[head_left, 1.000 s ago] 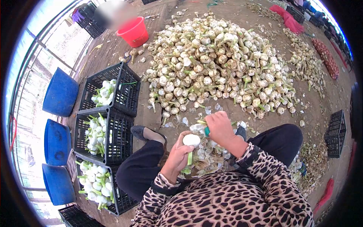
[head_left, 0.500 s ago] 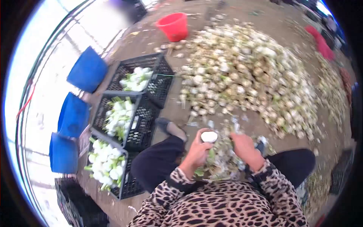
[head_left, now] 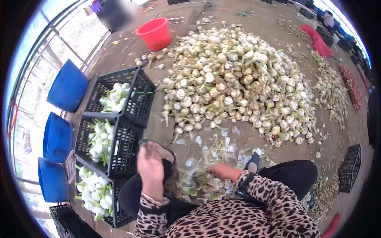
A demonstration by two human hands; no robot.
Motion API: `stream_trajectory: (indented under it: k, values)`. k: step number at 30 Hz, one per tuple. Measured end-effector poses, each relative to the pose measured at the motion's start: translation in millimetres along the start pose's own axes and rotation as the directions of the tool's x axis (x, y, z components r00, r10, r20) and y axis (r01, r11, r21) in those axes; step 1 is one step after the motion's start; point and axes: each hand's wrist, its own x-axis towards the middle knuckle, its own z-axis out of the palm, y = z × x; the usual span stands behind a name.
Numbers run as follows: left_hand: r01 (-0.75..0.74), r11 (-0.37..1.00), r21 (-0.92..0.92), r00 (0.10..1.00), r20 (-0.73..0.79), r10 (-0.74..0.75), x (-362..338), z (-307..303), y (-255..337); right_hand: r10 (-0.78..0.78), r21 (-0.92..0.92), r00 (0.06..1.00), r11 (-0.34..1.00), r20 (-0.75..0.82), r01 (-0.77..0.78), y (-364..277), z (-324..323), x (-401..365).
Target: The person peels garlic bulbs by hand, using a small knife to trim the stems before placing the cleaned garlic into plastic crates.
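My left hand [head_left: 151, 164] is raised beside the black crates, palm up and fingers stretched out, with nothing in it. My right hand [head_left: 225, 171] is low over a litter of peeled skins and leaves [head_left: 214, 154] between my feet. Its fingers look curled, and what they hold, if anything, is hidden. In front lies a large heap of untrimmed garlic bulbs [head_left: 238, 75]. Clean white bulbs with green stems [head_left: 95, 190] fill the nearest black crate [head_left: 115, 202]. More cleaned bulbs lie in the middle crate [head_left: 115, 148] and the far crate [head_left: 137, 87].
Three blue tubs [head_left: 68, 85] stand along the left side by the railing. A red bucket [head_left: 154, 33] is beyond the crates. Another black crate [head_left: 350, 168] and red net sacks [head_left: 316, 39] are on the right. A person [head_left: 328, 20] is far off at upper right.
The white bulb has left my left hand, which has moved left towards the crates and opened. My right hand has moved slightly lower over the litter. The view has shifted.
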Motion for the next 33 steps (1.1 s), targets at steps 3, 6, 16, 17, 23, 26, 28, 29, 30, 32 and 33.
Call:
stream_trajectory:
  k: [3,6,16,17,23,26,28,29,30,32,33]
  values:
    - [0.163,0.956,0.242,0.984,0.034,-0.176,-8.0,1.0,-51.1,0.095,0.081,0.991,0.993,-0.091,-0.087,28.3,-18.0,20.6]
    - [0.314,0.861,0.4,0.937,0.014,-0.349,-19.5,13.8,-71.1,0.261,0.153,0.922,0.962,-0.287,-0.225,76.9,-42.4,47.4]
    - [0.433,0.794,0.426,0.887,-0.048,-0.458,-4.7,29.8,-77.4,0.656,0.182,0.555,0.714,-0.512,-0.676,161.7,-196.5,136.8]
    - [0.443,0.792,0.421,0.88,-0.034,-0.474,-5.2,31.2,-77.2,0.667,0.198,0.565,0.713,-0.485,-0.672,163.4,-199.5,137.7]
    - [0.38,0.776,0.504,0.892,0.022,-0.451,-9.1,25.8,-88.3,0.612,0.489,0.514,0.79,-0.6,-0.369,78.5,-159.3,97.0]
    - [0.409,0.752,0.517,0.88,-0.005,-0.475,-7.2,12.5,-106.9,0.362,0.32,0.616,0.929,-0.7,-0.183,-8.5,-118.5,53.7]
    - [0.424,0.766,0.483,0.862,0.044,-0.505,-15.5,6.3,-105.1,0.17,0.207,0.697,0.978,-0.696,-0.033,-58.9,-106.2,19.7]
    - [0.43,0.775,0.464,0.846,0.092,-0.525,-19.4,8.4,-101.2,0.102,0.173,0.707,0.985,-0.7,0.029,-72.8,-101.2,6.9]
    - [0.434,0.783,0.446,0.827,0.148,-0.543,-23.9,10.5,-96.3,0.033,0.135,0.706,0.987,-0.707,0.089,-80.7,-98.8,-6.2]
    - [0.389,0.773,0.502,0.831,0.171,-0.529,-36.9,16.1,-86.6,-0.091,0.06,0.696,0.98,-0.712,0.189,-91.2,-107.9,-34.0]
    - [0.364,0.768,0.527,0.83,0.191,-0.524,-43.3,18.0,-83.9,-0.017,0.199,0.731,0.958,-0.683,0.208,-94.0,-113.7,-43.8]
